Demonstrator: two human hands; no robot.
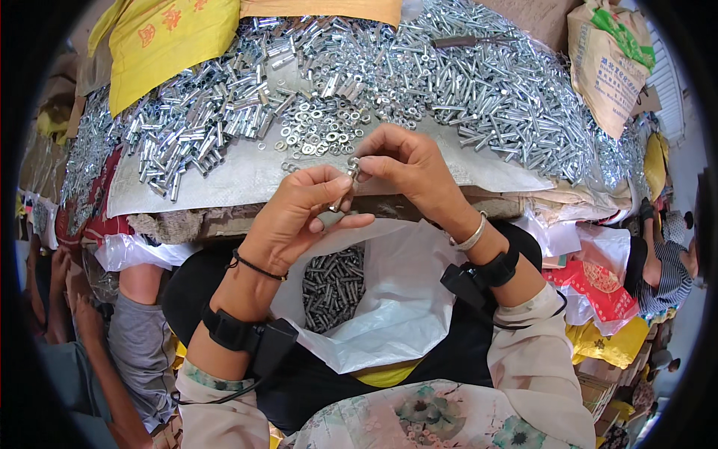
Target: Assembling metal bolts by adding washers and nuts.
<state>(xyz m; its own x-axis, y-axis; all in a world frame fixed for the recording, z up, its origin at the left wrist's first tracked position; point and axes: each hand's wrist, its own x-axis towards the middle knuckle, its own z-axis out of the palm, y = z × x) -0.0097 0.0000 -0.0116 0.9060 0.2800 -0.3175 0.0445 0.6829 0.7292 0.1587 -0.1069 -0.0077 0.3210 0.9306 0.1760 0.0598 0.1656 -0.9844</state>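
Between thumb and fingers, my left hand point(284, 215) grips a short shiny metal bolt point(337, 203), tilted and partly hidden by the fingertips. My right hand point(420, 173) pinches at the bolt's upper end, where a small metal ring point(354, 162) shows; whether it is a nut or a washer I cannot tell. Both hands meet above the near edge of the work surface. Just beyond them lies a heap of loose washers point(321, 127). Below, in my lap, an open white plastic bag point(404, 329) holds many assembled-looking bolts point(333, 288).
Metal sleeves point(202, 138) pile up at left and bolts point(508, 112) at right on a pale sheet point(247, 173). A dark tool point(464, 42) rests on the far heap. A yellow sack point(168, 45) and a beige sack point(609, 67) flank the pile. Other people sit at both sides.
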